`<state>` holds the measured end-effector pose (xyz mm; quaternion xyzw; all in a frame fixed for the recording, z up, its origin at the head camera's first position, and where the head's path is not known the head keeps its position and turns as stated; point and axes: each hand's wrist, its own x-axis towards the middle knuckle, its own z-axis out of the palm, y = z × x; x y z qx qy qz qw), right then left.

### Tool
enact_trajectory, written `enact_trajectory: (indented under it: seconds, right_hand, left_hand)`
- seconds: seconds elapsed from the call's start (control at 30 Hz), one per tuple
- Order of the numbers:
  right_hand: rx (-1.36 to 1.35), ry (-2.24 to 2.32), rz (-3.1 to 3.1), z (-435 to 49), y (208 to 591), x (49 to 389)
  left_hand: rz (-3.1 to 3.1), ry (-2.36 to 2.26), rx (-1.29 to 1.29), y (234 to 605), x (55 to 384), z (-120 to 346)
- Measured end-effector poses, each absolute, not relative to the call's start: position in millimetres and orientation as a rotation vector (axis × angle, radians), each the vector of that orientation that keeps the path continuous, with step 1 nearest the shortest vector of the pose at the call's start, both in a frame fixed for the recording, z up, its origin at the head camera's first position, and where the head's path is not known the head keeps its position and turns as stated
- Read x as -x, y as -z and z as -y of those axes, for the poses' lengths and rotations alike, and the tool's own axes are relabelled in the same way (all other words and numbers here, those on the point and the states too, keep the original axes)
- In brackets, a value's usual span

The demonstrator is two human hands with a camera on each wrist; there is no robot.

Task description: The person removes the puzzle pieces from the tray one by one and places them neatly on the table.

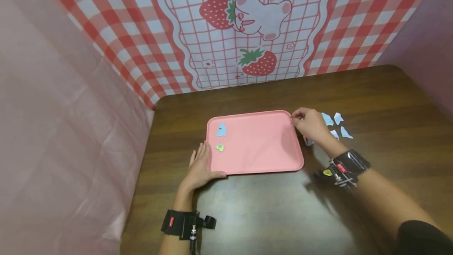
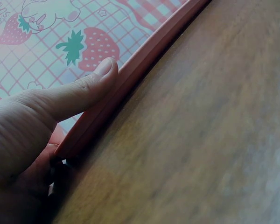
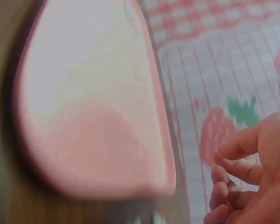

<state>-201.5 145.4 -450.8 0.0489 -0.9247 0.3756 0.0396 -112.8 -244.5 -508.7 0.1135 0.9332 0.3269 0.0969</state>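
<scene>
A pink rectangular tray (image 1: 255, 143) lies on the table. My left hand (image 1: 199, 168) rests at its near left corner, straight fingers along the left side and thumb against the front rim. The left wrist view shows the thumb (image 2: 91, 86) lying over the rim. On the tray's left part are a light blue irregular flat piece (image 1: 221, 130) and a smaller yellow-green one (image 1: 220, 148). Just beyond the tray's far right corner hovers my right hand (image 1: 311, 125). Its fingers are loosely bent, thumb and index tips close together; no piece shows between them (image 3: 252, 172).
Several pale blue flat pieces (image 1: 327, 119) lie right of the tray, partly hidden by the right hand. Behind the brown wooden table (image 1: 247, 211) hangs a red checked cloth with strawberries (image 1: 260, 63). Pink cloth (image 1: 70, 129) hangs at the left.
</scene>
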Motion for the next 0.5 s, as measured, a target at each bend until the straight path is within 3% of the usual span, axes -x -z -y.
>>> enact_trajectory:
  seconds: [0.5]
  right_hand:
    - [-0.365,-1.333,2.888,-47,451,221]
  left_hand:
    - [-2.779,-0.966,-0.338,509,111,245]
